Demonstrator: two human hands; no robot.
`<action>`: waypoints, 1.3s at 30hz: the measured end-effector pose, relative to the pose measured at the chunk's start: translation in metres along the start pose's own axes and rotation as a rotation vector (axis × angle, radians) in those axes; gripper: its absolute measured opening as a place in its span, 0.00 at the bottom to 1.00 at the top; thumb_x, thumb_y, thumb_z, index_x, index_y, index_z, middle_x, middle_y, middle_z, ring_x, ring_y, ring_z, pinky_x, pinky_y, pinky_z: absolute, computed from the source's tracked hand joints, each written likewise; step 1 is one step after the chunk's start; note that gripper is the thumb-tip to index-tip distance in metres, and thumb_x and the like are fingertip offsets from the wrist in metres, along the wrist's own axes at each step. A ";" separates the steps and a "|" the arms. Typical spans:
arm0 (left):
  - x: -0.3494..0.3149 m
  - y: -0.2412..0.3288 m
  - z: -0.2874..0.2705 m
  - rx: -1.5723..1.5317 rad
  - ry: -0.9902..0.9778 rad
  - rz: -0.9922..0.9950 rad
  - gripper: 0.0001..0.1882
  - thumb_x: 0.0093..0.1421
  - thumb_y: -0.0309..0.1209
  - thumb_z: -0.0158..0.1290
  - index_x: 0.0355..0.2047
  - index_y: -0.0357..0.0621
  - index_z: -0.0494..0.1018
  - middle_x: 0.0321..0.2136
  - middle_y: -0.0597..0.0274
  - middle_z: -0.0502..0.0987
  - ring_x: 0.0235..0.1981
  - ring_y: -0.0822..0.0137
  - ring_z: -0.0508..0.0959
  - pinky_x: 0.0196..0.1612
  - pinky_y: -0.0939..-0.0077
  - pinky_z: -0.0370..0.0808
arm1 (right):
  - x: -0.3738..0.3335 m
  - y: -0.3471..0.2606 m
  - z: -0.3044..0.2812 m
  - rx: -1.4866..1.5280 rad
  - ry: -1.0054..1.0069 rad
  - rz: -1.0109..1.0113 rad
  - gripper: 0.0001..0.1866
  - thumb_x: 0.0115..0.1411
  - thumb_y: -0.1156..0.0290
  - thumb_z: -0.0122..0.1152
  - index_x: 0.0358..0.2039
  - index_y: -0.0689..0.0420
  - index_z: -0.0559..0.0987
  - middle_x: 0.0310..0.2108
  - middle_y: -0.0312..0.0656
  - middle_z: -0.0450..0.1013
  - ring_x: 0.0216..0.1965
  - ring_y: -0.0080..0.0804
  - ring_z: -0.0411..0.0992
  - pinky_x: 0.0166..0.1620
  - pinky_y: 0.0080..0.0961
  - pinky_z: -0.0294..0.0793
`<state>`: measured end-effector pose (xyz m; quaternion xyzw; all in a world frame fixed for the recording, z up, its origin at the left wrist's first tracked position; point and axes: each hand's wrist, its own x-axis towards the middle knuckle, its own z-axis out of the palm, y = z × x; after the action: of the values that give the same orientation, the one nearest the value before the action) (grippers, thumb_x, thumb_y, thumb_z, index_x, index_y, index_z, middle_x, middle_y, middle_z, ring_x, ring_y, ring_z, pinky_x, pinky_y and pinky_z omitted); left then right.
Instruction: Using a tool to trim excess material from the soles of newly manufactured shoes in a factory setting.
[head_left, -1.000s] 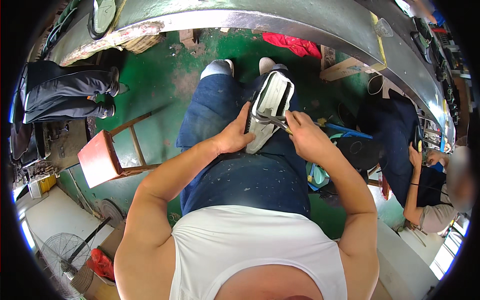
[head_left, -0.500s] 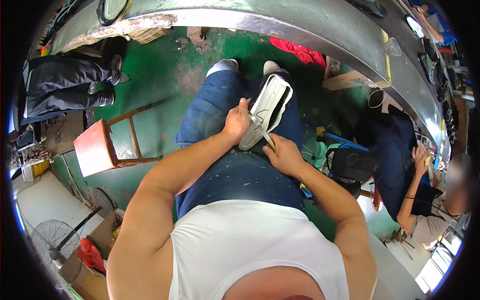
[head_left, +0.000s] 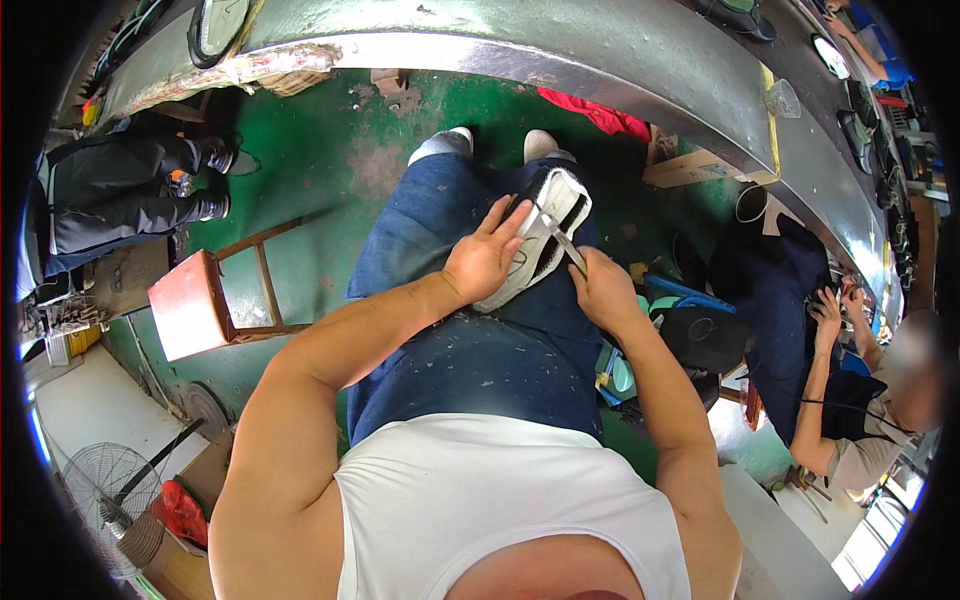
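Note:
A shoe [head_left: 530, 265] with a whitish underside and dark openings lies tilted across my lap, on a dark blue apron [head_left: 470, 365]. My left hand [head_left: 484, 264] grips its left side, the thumb and fingers pressed near the upper middle. In my right hand [head_left: 607, 290], at the shoe's right, is a slim tool with a flat metal blade [head_left: 562, 240]; its handle is mostly hidden in the fist. The blade points up and left, its tip over the shoe near my left fingertips. Whether the tip touches the shoe I cannot tell.
A long metal-edged bench [head_left: 440, 48] curves across the far side, with shoes on it. A red-topped stool [head_left: 188, 305] stands at left, a wire fan [head_left: 108, 495] behind it. One person's legs [head_left: 120, 195] show at left; another person [head_left: 850, 400] sits working at right.
The tool in my right hand has moved up and right along the shoe. My left hand has slid slightly upward, its fingers now further over the shoe, which has tilted a little to the right.

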<state>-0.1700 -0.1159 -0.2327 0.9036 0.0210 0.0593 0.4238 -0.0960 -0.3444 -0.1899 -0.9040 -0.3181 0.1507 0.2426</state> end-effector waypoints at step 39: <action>0.052 0.085 -0.152 0.031 -0.188 0.083 0.44 0.48 0.26 0.66 0.64 0.42 0.58 0.42 0.43 0.80 0.43 0.46 0.82 0.46 0.59 0.78 | -0.044 0.015 0.042 0.877 0.243 0.206 0.17 0.67 0.60 0.57 0.45 0.62 0.74 0.31 0.38 0.77 0.35 0.26 0.75 0.42 0.25 0.73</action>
<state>-0.1387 -0.0496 -0.0669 0.9118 -0.0555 -0.0084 0.4069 -0.1393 -0.3687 -0.2281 -0.7541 -0.1019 0.1873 0.6212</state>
